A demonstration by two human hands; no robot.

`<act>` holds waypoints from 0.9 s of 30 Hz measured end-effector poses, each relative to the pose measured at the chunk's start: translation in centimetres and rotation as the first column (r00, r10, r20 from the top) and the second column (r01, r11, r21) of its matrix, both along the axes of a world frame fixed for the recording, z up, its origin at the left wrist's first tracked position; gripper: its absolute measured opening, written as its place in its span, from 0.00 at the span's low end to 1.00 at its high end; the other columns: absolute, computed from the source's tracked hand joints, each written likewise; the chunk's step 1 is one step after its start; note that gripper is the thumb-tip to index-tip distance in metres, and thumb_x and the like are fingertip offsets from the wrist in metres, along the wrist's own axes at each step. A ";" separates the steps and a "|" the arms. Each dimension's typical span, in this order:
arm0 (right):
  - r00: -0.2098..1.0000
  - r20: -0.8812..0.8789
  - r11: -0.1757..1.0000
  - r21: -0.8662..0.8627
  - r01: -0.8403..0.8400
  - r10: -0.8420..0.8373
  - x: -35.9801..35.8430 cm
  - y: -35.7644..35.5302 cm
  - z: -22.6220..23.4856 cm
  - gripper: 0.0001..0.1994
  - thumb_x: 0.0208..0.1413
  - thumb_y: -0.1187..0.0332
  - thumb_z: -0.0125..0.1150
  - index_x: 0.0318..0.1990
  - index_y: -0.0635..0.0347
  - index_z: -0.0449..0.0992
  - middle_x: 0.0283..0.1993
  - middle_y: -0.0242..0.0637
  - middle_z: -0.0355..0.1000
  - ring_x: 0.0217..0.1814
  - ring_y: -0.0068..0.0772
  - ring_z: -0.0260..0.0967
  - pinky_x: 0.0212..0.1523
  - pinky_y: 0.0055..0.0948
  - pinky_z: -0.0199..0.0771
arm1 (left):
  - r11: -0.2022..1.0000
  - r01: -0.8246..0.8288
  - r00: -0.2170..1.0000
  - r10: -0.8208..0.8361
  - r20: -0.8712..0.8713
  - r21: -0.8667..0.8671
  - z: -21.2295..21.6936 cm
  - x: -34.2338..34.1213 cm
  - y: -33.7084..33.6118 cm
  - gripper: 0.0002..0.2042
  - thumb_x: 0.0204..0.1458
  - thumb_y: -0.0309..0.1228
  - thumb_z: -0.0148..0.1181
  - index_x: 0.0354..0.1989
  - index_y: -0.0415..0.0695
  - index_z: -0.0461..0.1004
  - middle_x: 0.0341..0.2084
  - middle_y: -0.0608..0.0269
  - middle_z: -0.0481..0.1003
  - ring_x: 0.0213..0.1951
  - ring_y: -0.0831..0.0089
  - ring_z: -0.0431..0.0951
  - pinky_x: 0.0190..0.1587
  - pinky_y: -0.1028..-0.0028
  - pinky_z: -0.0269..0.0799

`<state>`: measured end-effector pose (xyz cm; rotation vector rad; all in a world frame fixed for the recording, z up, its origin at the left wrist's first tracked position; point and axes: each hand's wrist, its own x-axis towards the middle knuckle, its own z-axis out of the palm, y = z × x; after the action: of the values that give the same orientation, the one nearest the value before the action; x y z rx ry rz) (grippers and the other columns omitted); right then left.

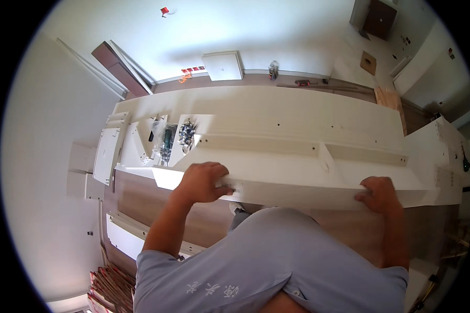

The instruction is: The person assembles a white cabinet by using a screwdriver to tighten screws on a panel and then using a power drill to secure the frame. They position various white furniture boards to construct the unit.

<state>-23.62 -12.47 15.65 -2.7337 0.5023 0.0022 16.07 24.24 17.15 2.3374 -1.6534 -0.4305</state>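
Hands are gripping the near edge of a long white panel, part of a furniture frame lying across the wooden floor. Left hand is closing its grip over the edge near a small fitting, probably a bracket. Right hand is clamping the same edge, well apart along it. Beyond the left grip, bags of screws are lying on another white board.
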 end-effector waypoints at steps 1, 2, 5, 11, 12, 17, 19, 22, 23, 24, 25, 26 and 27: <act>1.000 0.007 1.000 0.016 0.004 -0.004 0.3 -1.2 0.9 0.21 0.47 0.52 0.76 0.33 0.62 0.81 0.32 0.46 0.78 0.35 0.54 0.76 0.39 0.46 0.74 | 1.000 -0.004 1.000 0.004 0.022 0.000 1.4 0.1 -0.8 0.22 0.45 0.52 0.75 0.35 0.45 0.81 0.32 0.59 0.81 0.38 0.52 0.82 0.39 0.56 0.77; 1.000 0.012 0.999 0.033 0.009 -0.009 1.0 -2.4 1.8 0.21 0.47 0.51 0.76 0.33 0.63 0.80 0.30 0.47 0.77 0.32 0.54 0.75 0.37 0.45 0.73 | 1.000 -0.006 0.999 0.006 0.043 0.002 2.1 0.5 -1.7 0.24 0.46 0.56 0.74 0.33 0.45 0.80 0.31 0.58 0.81 0.37 0.52 0.82 0.39 0.56 0.77; 0.990 -0.110 0.995 0.031 0.093 -0.089 4.9 -6.0 4.5 0.23 0.50 0.50 0.73 0.30 0.65 0.77 0.27 0.50 0.73 0.28 0.52 0.71 0.34 0.44 0.69 | 0.997 -0.022 0.993 0.031 0.112 -0.077 2.6 3.2 -5.0 0.25 0.50 0.60 0.69 0.33 0.46 0.81 0.31 0.57 0.81 0.35 0.51 0.82 0.38 0.56 0.77; 0.970 0.188 0.986 -0.034 0.166 -0.157 7.2 -12.5 3.1 0.26 0.62 0.46 0.64 0.48 0.65 0.80 0.50 0.51 0.79 0.51 0.54 0.75 0.53 0.44 0.74 | 0.971 -0.131 0.986 0.148 0.071 -0.199 1.5 10.5 -7.9 0.24 0.62 0.48 0.61 0.57 0.42 0.78 0.55 0.48 0.79 0.59 0.49 0.75 0.68 0.53 0.60; 0.965 0.227 0.983 -0.096 0.158 -0.133 6.7 -13.1 2.3 0.25 0.63 0.47 0.63 0.50 0.64 0.80 0.52 0.50 0.79 0.54 0.55 0.74 0.56 0.45 0.73 | 0.967 -0.153 0.979 0.175 0.100 -0.203 1.3 11.4 -7.3 0.24 0.62 0.49 0.60 0.58 0.42 0.78 0.56 0.49 0.79 0.60 0.49 0.75 0.69 0.52 0.59; 0.941 0.325 0.925 -0.321 0.202 -0.093 4.6 -13.4 1.2 0.21 0.67 0.54 0.58 0.55 0.61 0.80 0.58 0.49 0.78 0.61 0.55 0.73 0.64 0.48 0.69 | 0.923 -0.351 0.892 0.381 0.242 -0.160 -0.3 15.3 -3.6 0.27 0.63 0.53 0.57 0.63 0.48 0.76 0.62 0.54 0.75 0.67 0.51 0.70 0.74 0.44 0.49; 0.882 0.423 0.856 -0.360 0.372 -0.205 1.4 -15.2 -0.4 0.20 0.67 0.55 0.58 0.55 0.61 0.80 0.59 0.48 0.77 0.63 0.53 0.72 0.65 0.47 0.69 | 0.861 -0.472 0.803 0.509 0.309 -0.190 -1.6 16.9 -1.1 0.28 0.65 0.53 0.53 0.66 0.48 0.74 0.67 0.54 0.71 0.72 0.52 0.64 0.75 0.48 0.50; 0.780 0.559 0.739 -0.391 0.549 -0.283 -3.5 -18.3 -4.7 0.18 0.69 0.58 0.55 0.59 0.57 0.78 0.64 0.44 0.75 0.70 0.50 0.67 0.71 0.50 0.62 | 0.795 -0.468 0.826 0.548 0.127 -0.387 -5.5 20.8 3.2 0.27 0.69 0.45 0.49 0.70 0.41 0.69 0.67 0.39 0.69 0.70 0.45 0.65 0.73 0.59 0.58; 0.764 0.582 0.702 -0.420 0.575 -0.277 -4.3 -18.4 -5.5 0.18 0.70 0.59 0.55 0.60 0.56 0.78 0.65 0.43 0.75 0.71 0.49 0.66 0.72 0.52 0.59 | 0.753 -0.519 0.832 0.554 -0.036 -0.405 -5.9 20.9 3.3 0.27 0.70 0.43 0.48 0.71 0.37 0.67 0.67 0.41 0.69 0.70 0.49 0.67 0.73 0.61 0.58; 0.749 0.606 0.660 -0.452 0.601 -0.267 -4.9 -18.6 -5.9 0.18 0.70 0.59 0.54 0.61 0.55 0.77 0.66 0.42 0.74 0.72 0.48 0.66 0.73 0.53 0.57 | 0.684 -0.597 0.792 0.585 -0.173 -0.420 -6.3 20.4 2.8 0.27 0.70 0.41 0.50 0.71 0.36 0.66 0.67 0.44 0.71 0.67 0.55 0.71 0.71 0.65 0.62; 0.748 0.585 0.685 -0.406 0.606 -0.315 -4.9 -18.8 -6.0 0.18 0.71 0.59 0.53 0.63 0.53 0.76 0.67 0.40 0.73 0.73 0.48 0.64 0.75 0.57 0.52 | 0.626 -0.656 0.751 0.599 -0.278 -0.423 -6.1 19.9 2.1 0.26 0.70 0.40 0.50 0.70 0.36 0.68 0.66 0.46 0.72 0.66 0.58 0.73 0.69 0.67 0.63; 0.751 0.577 0.667 -0.426 0.611 -0.320 -5.0 -18.9 -6.1 0.18 0.71 0.59 0.53 0.62 0.53 0.77 0.67 0.40 0.74 0.73 0.49 0.64 0.75 0.57 0.52 | 0.567 -0.713 0.700 0.604 -0.380 -0.413 -6.2 19.4 1.3 0.25 0.69 0.39 0.51 0.69 0.35 0.69 0.65 0.48 0.74 0.64 0.61 0.75 0.68 0.68 0.65; 0.747 0.573 0.681 -0.400 0.614 -0.337 -4.3 -18.7 -6.0 0.18 0.72 0.59 0.52 0.62 0.53 0.77 0.67 0.40 0.74 0.73 0.49 0.65 0.75 0.57 0.52 | 0.536 -0.727 0.684 0.618 -0.388 -0.428 -6.5 19.5 1.6 0.25 0.69 0.38 0.50 0.68 0.35 0.70 0.64 0.49 0.75 0.63 0.62 0.75 0.67 0.69 0.66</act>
<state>-27.88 -31.20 9.69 -2.8711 1.2468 -1.0846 35.57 25.87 10.69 2.1459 -0.5326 0.0142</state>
